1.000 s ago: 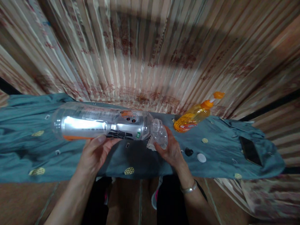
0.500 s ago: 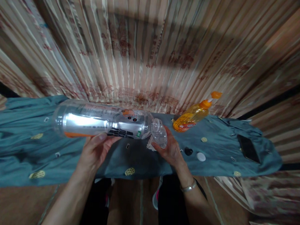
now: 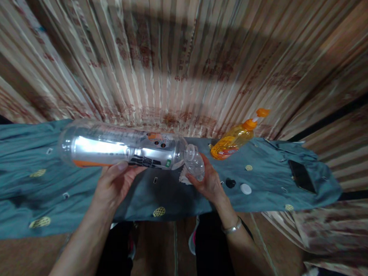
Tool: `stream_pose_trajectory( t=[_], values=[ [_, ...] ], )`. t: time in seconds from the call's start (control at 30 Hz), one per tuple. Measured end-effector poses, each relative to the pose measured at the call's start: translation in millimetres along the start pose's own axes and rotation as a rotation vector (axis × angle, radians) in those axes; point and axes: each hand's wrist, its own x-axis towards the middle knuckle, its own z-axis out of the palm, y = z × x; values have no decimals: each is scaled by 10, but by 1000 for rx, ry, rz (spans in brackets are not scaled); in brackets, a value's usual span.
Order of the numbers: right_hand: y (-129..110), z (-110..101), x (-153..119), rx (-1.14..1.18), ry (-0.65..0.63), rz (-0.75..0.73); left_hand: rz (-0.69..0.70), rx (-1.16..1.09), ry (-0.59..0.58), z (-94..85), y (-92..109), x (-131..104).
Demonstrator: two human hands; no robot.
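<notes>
A large clear bottle (image 3: 120, 148) with a silver and orange label lies sideways above the cloth, its neck to the right. My left hand (image 3: 117, 182) holds it from below near the middle, thumb on its side. My right hand (image 3: 209, 181) is closed round a small clear plastic container (image 3: 196, 167), whose opening meets the big bottle's mouth. White crumpled tissue (image 3: 185, 177) shows just under the container; whether my right hand touches it I cannot tell.
On the teal cloth (image 3: 176, 198), right of my hands, are an orange pump bottle (image 3: 232, 143), a black cap (image 3: 230, 182), a white round lid (image 3: 246, 189) and a dark phone (image 3: 302, 176). A pleated curtain (image 3: 175, 53) hangs behind.
The view has shifted slightly. The large bottle and my left hand appear a little further left; both hands keep their holds.
</notes>
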Motion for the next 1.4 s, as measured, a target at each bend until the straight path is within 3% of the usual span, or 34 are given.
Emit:
stream_pose_trajectory(
  t=[0.27,0.77,1.4],
  values=[
    [-22,-3,1,-13,13,10,50,-19,40,67,-19,-47],
    [-49,58,-8,-40,6,-36,40,-15,76,-52,-7,-109],
    [-46,17,-12,-22,6,-6,64,11,59,64,40,-185]
  ],
)
